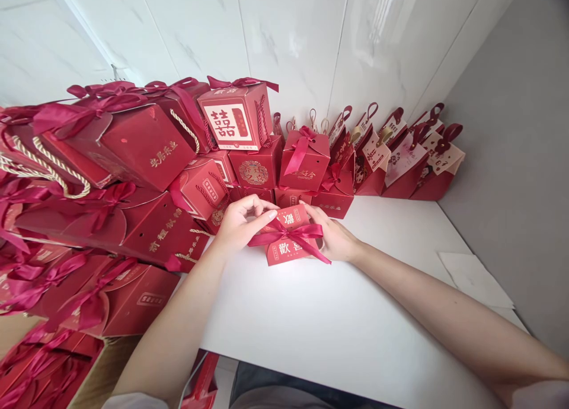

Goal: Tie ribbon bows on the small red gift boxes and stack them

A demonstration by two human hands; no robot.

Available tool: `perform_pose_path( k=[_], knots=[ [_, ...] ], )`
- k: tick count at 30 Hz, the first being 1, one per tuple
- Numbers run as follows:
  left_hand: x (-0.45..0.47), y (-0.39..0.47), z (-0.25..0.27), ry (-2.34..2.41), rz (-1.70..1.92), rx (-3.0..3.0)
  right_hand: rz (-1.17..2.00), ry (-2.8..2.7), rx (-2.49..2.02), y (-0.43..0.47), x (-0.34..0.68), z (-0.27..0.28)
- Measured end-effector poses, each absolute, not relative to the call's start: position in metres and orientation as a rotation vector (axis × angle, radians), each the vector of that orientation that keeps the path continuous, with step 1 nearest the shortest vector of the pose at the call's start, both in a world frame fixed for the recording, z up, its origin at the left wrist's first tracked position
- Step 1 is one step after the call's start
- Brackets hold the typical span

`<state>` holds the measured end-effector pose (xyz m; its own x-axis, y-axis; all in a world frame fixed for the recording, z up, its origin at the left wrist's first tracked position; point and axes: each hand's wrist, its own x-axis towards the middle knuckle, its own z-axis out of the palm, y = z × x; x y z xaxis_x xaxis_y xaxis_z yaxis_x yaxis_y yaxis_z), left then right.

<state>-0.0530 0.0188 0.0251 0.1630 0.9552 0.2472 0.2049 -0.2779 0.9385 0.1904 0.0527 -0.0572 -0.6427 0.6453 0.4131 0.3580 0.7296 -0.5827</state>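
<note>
Between my two hands is a small red gift box (284, 253) with pale Chinese characters on its top and a dark pink ribbon bow (291, 234) tied across it. My left hand (244, 219) grips its far left side, the thumb lying on the top near the ribbon. On the right side my right hand (331, 234) is closed around the box, its fingers partly hidden behind it. The box is over the white table; whether its underside touches the surface is hidden. Just beyond the hands stands a stack of red boxes (306, 160) with bows.
Large red gift boxes (137, 148) with ribbons and rope handles are piled high on the left. Red pouch-like boxes (406, 160) with loops line the back right. A cardboard carton (104, 367) holds more boxes at lower left. A white sheet (475, 278) lies on the white table (284, 320) near the grey wall.
</note>
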Motion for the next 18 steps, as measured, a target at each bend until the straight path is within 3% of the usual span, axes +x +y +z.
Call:
perform_pose_path(
  k=[8,18],
  knots=[
    [-0.057,0.019,0.034,1.203,1.302,1.618,0.614,-2.319,-0.761,0.054,0.191,-0.059],
    [-0.063,0.012,0.045,1.110,0.812,1.775,0.654,-2.306,-0.787,0.052,0.190,-0.054]
  ],
)
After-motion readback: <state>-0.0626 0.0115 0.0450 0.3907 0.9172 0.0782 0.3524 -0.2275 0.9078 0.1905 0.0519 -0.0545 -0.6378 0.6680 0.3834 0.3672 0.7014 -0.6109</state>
